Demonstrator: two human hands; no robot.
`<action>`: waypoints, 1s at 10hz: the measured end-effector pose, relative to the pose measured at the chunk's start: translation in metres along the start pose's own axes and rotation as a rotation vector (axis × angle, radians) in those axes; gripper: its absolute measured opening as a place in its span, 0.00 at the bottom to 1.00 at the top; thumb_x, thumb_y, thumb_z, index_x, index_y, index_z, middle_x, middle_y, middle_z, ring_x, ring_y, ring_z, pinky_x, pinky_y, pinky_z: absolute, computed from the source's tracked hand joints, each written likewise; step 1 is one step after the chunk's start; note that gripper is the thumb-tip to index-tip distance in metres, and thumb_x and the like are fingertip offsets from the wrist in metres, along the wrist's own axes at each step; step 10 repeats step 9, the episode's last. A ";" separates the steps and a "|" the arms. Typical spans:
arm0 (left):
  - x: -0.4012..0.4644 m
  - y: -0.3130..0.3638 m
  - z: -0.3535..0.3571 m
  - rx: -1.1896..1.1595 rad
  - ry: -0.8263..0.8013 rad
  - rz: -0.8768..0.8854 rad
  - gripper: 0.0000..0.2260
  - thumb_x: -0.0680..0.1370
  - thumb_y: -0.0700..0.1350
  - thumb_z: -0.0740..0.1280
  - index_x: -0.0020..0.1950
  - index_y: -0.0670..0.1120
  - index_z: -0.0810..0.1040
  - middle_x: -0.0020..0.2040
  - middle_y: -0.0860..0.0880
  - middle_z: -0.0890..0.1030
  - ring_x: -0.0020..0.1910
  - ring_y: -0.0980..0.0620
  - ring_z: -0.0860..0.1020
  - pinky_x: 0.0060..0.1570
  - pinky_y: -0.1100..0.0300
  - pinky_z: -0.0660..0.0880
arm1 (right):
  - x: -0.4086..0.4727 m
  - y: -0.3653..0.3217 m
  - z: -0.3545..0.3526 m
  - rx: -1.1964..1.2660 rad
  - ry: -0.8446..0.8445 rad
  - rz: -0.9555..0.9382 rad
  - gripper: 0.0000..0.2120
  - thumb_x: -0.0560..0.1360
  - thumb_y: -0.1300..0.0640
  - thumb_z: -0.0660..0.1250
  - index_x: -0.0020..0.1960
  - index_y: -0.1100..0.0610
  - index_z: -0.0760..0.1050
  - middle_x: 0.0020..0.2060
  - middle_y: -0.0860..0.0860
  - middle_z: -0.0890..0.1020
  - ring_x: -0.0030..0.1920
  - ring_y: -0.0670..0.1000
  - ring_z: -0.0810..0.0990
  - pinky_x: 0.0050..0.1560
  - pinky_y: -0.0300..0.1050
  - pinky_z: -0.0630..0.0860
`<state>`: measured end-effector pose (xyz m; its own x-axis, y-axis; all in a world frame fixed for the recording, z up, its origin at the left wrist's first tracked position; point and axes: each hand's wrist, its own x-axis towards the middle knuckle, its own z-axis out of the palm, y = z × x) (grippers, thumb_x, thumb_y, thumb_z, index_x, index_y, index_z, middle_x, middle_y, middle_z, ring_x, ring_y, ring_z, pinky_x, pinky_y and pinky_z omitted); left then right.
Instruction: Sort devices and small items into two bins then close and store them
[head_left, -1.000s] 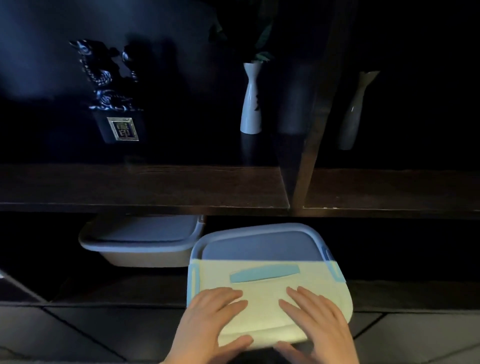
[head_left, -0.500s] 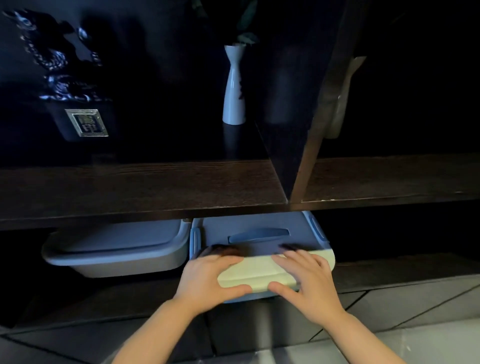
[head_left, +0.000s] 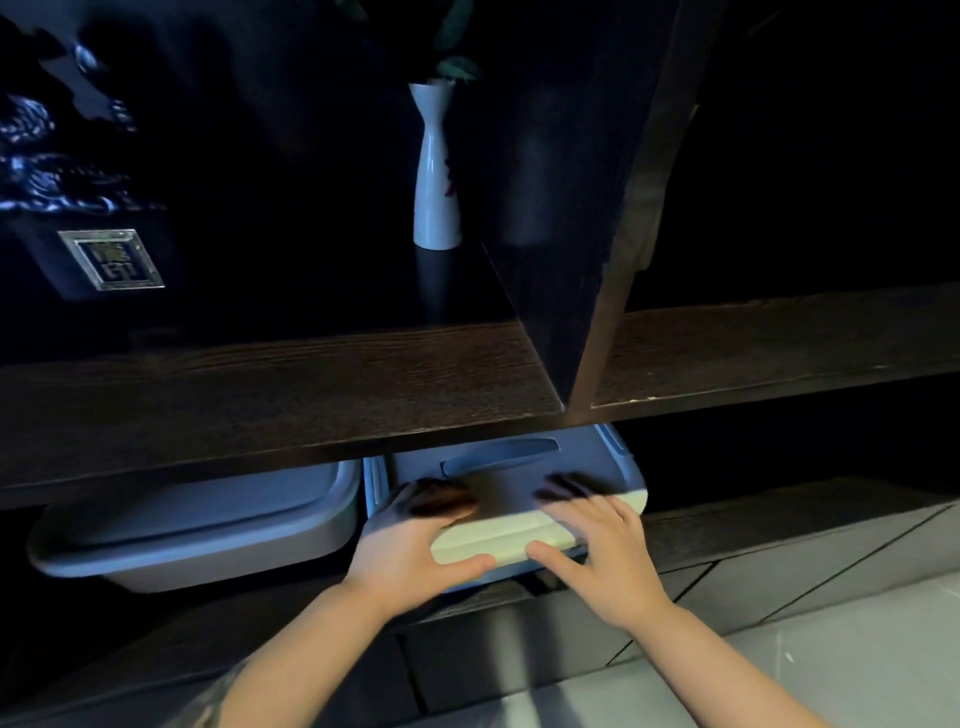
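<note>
Floor: pale tiles (head_left: 857, 670) lie nearest the camera, below the dark cabinet front.
Left hand (head_left: 410, 540): its grip is on the near left of the second bin's lid, fingers spread flat on top and thumb hooked under the front edge.
Right hand (head_left: 597, 545): mirrors it on the near right of the lid, fingers laid on top, thumb on the front edge; it looks blurred.
Second bin (head_left: 519, 499): lid on, more than half under the shelf board (head_left: 291, 395), its near end sticking out toward the person.
Key relation: the bin lies straight ahead of both hands, its long axis pointing into the low shelf; neither hand is nearer, so an even forward push should seat it.
First bin (head_left: 197, 519): closed, just beside it on the left, already stowed.
Far: white vase (head_left: 435, 171) stands on the upper shelf.
</note>
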<state>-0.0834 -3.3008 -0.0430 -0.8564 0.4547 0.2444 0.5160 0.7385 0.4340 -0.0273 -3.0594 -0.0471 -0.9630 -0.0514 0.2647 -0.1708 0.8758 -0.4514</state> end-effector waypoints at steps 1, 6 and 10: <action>-0.003 0.002 -0.001 -0.006 -0.031 0.008 0.29 0.64 0.76 0.59 0.63 0.72 0.60 0.56 0.64 0.79 0.61 0.56 0.75 0.57 0.63 0.73 | -0.013 0.000 0.006 -0.015 0.072 0.019 0.20 0.72 0.31 0.60 0.60 0.38 0.74 0.55 0.27 0.70 0.63 0.33 0.64 0.64 0.35 0.53; 0.033 -0.012 -0.004 -0.046 -0.043 0.001 0.31 0.65 0.74 0.63 0.63 0.60 0.75 0.62 0.60 0.75 0.62 0.60 0.73 0.62 0.61 0.71 | 0.031 -0.003 -0.005 0.057 -0.071 0.146 0.15 0.71 0.37 0.68 0.36 0.18 0.65 0.23 0.37 0.70 0.42 0.53 0.78 0.50 0.51 0.62; 0.019 0.036 0.023 -0.202 0.045 0.017 0.15 0.70 0.58 0.65 0.56 0.59 0.80 0.54 0.59 0.81 0.55 0.54 0.79 0.54 0.59 0.75 | -0.017 -0.011 0.007 -0.234 0.006 0.266 0.24 0.79 0.37 0.52 0.72 0.44 0.63 0.72 0.43 0.63 0.75 0.48 0.54 0.74 0.46 0.47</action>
